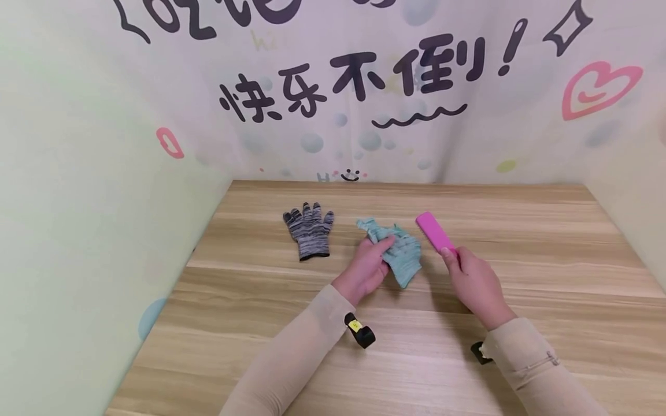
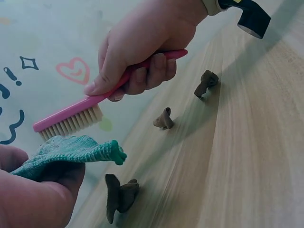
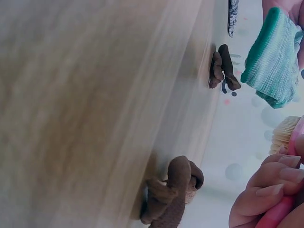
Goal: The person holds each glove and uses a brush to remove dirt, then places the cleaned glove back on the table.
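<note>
My left hand point(image 1: 365, 267) grips a teal knit glove point(image 1: 404, 254), crumpled, its thumb lying over the fabric. In the left wrist view the glove's green-edged end point(image 2: 116, 152) sticks out past the fingers. A pink brush point(image 1: 436, 232) is in my right hand point(image 1: 476, 283), which curls round its handle. Pale bristles point(image 2: 71, 122) face down toward the glove in the left wrist view; in the head view a gap separates brush and glove. Left of the teal glove, a grey-and-black knit glove point(image 1: 312, 234) lies flat on the wooden table point(image 1: 250, 323).
Several crumpled dark brown pieces show on the table in the wrist views, among them one folded piece point(image 2: 121, 197) and another point(image 3: 173, 190); I cannot make them out from the head view. A printed cloth wall point(image 1: 333, 144) stands behind the table.
</note>
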Demonstrator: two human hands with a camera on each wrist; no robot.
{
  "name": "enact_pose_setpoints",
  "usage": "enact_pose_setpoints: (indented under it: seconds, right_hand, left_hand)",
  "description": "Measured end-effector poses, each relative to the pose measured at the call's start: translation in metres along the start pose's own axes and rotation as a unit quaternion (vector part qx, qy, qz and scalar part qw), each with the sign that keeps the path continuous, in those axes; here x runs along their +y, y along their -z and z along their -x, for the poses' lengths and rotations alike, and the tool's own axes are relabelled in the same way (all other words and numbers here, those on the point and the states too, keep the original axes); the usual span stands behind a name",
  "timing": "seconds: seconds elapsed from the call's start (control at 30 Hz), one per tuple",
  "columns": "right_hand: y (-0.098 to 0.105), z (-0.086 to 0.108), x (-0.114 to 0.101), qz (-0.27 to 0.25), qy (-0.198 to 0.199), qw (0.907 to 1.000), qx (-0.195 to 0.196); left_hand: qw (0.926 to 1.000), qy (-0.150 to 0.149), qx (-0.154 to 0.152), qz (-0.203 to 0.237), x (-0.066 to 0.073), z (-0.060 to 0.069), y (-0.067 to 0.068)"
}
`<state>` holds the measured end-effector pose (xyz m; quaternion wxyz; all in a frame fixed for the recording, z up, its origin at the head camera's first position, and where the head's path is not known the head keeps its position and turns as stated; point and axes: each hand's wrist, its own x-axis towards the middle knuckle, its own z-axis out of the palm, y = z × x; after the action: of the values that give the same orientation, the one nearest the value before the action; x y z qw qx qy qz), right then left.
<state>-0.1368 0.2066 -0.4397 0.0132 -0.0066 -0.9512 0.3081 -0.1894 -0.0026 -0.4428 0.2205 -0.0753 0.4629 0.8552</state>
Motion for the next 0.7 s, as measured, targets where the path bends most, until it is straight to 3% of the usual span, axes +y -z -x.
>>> enact_pose_setpoints:
  seconds: [0.7]
  right_hand:
    - [0.007,0.0,0.003,-0.017,-0.021,0.9995,-0.018]
  left_hand:
    - [0.9991,-0.03,0.019,-0.023,0.019,-0.007,0.019]
